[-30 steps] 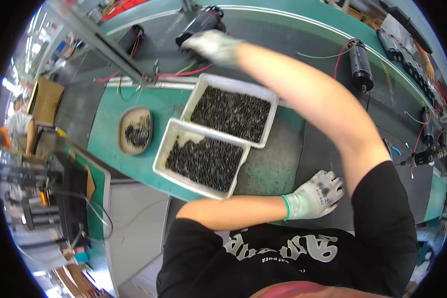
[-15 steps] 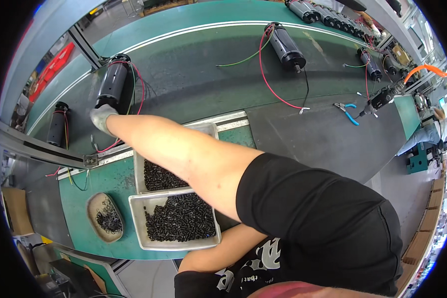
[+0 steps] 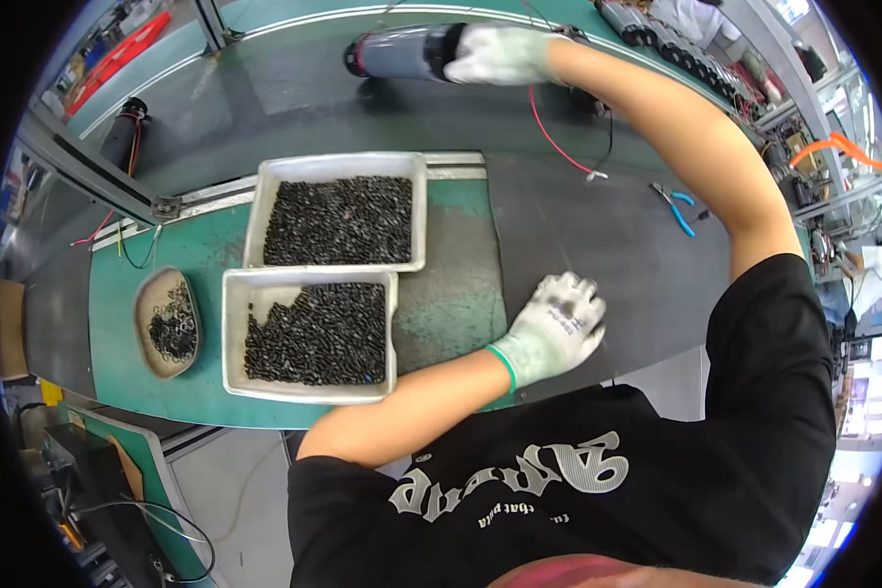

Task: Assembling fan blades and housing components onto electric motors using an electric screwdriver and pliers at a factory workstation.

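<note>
Fingers of the right hand [image 3: 500, 54], gloved in pale grey, wrap around the right end of a black cylindrical motor [image 3: 402, 51] at the top centre of the frame, clamped on it. The motor's long axis runs left to right across the picture, its free end pointing to the upper left, and it lies on or just above the dark conveyor belt [image 3: 294, 98]; contact with the belt I cannot tell. The right arm stretches far up from the right side, nearly straight. Well apart, the left hand [image 3: 557, 325] rests at the lower centre on the grey mat [image 3: 608, 245], fingers loosely curled and holding nothing. Left of it sit two metal trays of black screws [image 3: 325, 220] and a small oval dish [image 3: 167, 321].
</note>
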The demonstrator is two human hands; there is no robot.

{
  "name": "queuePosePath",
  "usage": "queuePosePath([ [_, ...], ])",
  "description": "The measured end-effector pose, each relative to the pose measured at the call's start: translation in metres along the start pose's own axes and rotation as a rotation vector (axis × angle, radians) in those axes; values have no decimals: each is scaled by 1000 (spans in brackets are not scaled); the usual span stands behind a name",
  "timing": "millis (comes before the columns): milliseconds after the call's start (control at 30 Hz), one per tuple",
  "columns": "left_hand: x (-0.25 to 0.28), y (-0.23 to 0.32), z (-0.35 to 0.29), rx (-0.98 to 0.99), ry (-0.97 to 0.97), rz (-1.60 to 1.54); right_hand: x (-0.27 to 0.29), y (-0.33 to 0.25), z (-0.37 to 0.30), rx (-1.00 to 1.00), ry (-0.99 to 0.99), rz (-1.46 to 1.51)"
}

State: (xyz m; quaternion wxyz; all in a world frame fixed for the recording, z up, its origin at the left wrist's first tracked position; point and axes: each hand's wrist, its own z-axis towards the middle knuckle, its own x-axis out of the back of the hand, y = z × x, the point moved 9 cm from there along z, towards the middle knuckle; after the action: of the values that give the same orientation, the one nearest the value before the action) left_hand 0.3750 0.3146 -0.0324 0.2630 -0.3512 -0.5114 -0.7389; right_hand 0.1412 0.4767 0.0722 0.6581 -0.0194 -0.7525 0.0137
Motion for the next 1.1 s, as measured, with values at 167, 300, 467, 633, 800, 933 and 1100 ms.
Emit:
queuePosePath([
  [167, -4, 1, -4, -1, 11, 7, -27, -12, -132, -516, 67, -9],
  [300, -2, 11, -15, -144, 141, -6, -79, -45, -190, -555, 155, -12],
  [467, 64, 54, -48, -9, 115, -6, -108, -94, -252, -615, 477, 125],
  [633, 208, -86, -92, 690, 484, 939, -130, -110, -264, -694, 381, 468],
  [800, 219, -218, -112, 835, 277, 809, -141, -115, -272, -465, 318, 634],
  [933, 221, -228, -138, 866, 333, 862, -131, -113, -313, -276, 43, 1022],
  [1100, 218, -218, -121, 787, 347, 896, -46, 0, -494, -838, 1626, 661],
])
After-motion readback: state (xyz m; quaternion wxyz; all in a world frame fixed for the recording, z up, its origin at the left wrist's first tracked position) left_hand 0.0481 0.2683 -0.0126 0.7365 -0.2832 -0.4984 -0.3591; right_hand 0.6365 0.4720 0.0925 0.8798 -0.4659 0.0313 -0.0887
